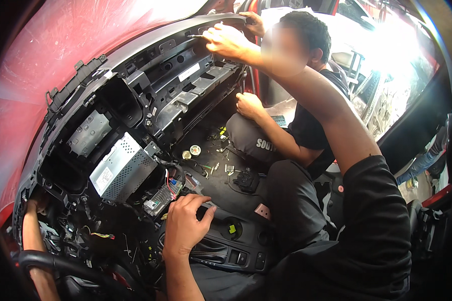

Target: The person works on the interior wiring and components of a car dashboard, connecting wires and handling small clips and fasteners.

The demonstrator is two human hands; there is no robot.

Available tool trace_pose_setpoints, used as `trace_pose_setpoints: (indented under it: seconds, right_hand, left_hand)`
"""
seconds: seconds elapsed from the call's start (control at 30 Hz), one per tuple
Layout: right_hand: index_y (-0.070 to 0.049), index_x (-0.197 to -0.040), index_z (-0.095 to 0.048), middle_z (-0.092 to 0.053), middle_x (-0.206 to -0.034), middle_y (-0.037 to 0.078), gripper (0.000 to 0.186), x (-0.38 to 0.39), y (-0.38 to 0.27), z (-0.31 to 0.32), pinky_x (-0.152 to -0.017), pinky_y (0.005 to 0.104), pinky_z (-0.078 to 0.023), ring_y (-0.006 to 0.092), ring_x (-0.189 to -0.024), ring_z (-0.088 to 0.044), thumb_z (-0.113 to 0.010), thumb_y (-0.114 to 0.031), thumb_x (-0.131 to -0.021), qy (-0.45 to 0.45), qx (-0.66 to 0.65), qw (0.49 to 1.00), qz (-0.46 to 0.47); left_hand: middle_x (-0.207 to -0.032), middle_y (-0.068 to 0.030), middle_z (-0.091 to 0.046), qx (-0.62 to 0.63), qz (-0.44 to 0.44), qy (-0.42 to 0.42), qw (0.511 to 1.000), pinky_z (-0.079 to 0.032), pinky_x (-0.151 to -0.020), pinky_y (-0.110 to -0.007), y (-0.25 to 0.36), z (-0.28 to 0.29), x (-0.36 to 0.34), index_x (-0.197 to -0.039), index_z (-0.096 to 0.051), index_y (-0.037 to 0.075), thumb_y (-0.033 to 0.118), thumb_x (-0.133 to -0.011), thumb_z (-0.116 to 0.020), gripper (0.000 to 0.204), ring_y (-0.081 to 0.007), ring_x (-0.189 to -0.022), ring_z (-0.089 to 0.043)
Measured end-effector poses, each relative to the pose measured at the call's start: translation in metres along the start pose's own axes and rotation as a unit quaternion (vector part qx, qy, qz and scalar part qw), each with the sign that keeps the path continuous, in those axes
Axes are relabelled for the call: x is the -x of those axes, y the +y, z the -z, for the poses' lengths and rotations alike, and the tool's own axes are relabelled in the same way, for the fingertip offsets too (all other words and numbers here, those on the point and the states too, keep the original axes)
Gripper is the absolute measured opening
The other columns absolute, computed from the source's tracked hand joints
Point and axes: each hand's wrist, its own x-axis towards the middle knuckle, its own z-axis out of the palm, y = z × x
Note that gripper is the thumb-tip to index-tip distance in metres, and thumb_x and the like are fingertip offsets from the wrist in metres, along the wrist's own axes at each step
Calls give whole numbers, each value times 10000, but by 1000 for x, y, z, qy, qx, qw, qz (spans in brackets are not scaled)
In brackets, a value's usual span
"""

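Observation:
My right arm stretches up across the view. My right hand (227, 42) is closed around a slim metal tool (195, 36), its tip at the upper edge of the stripped black dashboard (158, 56). My left hand (188, 220) hovers or rests by the front of the centre console (251, 238), fingers curved and apart, nothing in it. Beyond it lie a silver module with cables (161, 197) and a perforated metal box (125, 170) set in the dashboard. A co-worker's hand (254, 23) touches the dashboard's far end; the co-worker's other hand (250, 106) is closed near the knee.
At far left another forearm (33, 233) reaches beneath the dashboard behind the steering wheel (50, 259); its hand is mostly hidden. Loose wires (103, 235) hang below. Small parts, a roll of tape (195, 150) and a black part (246, 179) lie on the floor. A co-worker (306, 100) crouches ahead.

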Motion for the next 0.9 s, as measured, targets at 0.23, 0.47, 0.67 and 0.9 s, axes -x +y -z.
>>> trace_pose_setpoints:
  seconds: [0.23, 0.47, 0.67, 0.9]
  right_hand:
    - [-181, -677, -721, -596, -1140, 21, 144, 11, 19, -1, -967, 351, -476, 208, -1157, -536, -653, -295, -731, -20, 35, 998, 56]
    - [-175, -707, -728, -577, -1184, 21, 132, 10, 12, -1, -989, 363, -458, 215, -1163, -511, -662, -281, -748, -32, 80, 994, 68]
    - [-76, -810, -675, -642, -772, 89, 144, -11, -24, -2, -653, 379, -521, 218, -678, -636, -550, -92, -881, 35, -257, 922, -288]
    - [-29, -919, -624, -651, -844, 135, 155, -38, 10, 1, -481, 284, -498, 157, -535, -570, -501, -111, -965, -67, -732, 320, -598]
  left_hand:
    - [-1012, -110, -726, 3, -2, -14, 1000, -489, -895, -405, 0, -1, 3, -1005, -749, 41, 220, -827, -757, 253, -313, -970, -663]
    - [-1023, -94, -724, 1, 12, -19, 1000, -467, -927, -415, -1, -1, 4, -1009, -751, 51, 239, -844, -741, 250, -298, -989, -649]
    - [-1015, -102, -724, 22, 11, -34, 999, -489, -898, -417, -1, -3, 3, -1007, -753, 50, 239, -841, -747, 251, -311, -960, -659]
    - [-1017, -123, -721, 46, 26, -44, 998, -510, -890, -414, 0, 0, -1, -1011, -752, 45, 236, -838, -755, 257, -325, -976, -664]
